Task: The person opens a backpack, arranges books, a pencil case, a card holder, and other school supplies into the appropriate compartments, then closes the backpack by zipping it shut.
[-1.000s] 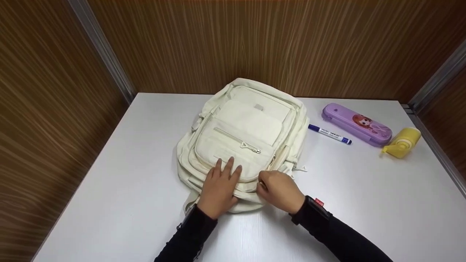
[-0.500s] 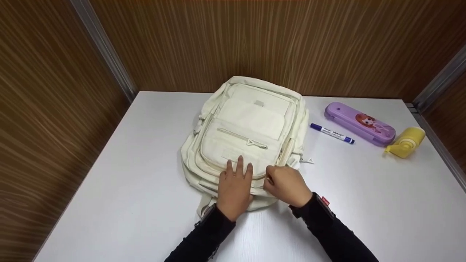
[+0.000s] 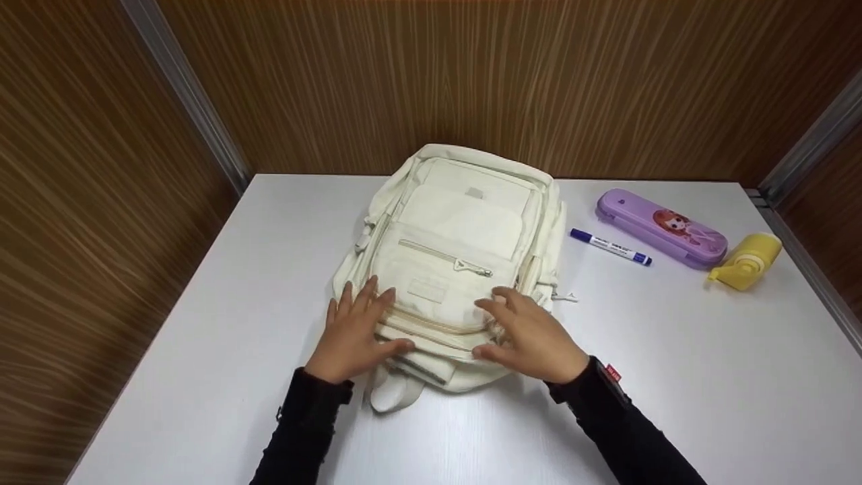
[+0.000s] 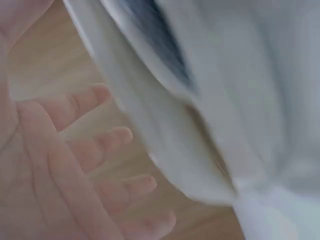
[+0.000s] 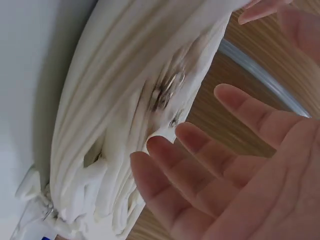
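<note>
A cream backpack (image 3: 465, 222) lies front side up on the white table, its top toward the back wall. Across its front pocket runs a slanted zipper with a triangular pull (image 3: 471, 267). My left hand (image 3: 353, 333) is over the lower left edge of the bag, fingers spread and holding nothing. At the lower right edge is my right hand (image 3: 532, 333), its fingers loosely bent and apart, with nothing in them. In the right wrist view, metal zipper sliders (image 5: 165, 92) show on the bag's side, close to the fingertips (image 5: 142, 162).
Right of the bag lie a blue-and-white marker (image 3: 610, 246), a purple pencil case (image 3: 663, 229) with a cartoon girl, and a yellow pump bottle (image 3: 746, 263) on its side. Wood-grain panels (image 3: 471, 81) stand behind the white table (image 3: 222, 310) and at its sides. A strap (image 3: 397, 394) hangs off the bag's bottom.
My right hand has let go at the bag's lower right edge and its fingers have opened. My left hand has moved left off the front pocket to the lower left edge.
</note>
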A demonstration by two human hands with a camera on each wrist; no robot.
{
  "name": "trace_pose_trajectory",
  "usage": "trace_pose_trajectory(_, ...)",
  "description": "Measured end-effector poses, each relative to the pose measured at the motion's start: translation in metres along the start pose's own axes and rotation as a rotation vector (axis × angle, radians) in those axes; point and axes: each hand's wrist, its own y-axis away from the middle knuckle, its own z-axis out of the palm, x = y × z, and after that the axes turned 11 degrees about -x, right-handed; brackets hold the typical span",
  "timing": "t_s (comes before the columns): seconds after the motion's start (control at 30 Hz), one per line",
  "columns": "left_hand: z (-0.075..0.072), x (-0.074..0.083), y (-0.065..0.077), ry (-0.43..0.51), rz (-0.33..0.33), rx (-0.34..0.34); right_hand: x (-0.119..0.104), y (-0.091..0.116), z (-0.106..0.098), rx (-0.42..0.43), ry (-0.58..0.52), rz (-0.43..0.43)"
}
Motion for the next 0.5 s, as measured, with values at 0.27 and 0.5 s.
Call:
trace_pose_trajectory(0.27,0.006,-0.012,-0.003,0.035,0.0,-0.054,-0.013,-0.001,0.016,-0.118,0.172,-0.052)
trace_pose_trajectory(0.5,0.015,-0.006,0.0,-0.045,0.013,0.022,-0.004,-0.002,0.012,-0.129,0.145,-0.069)
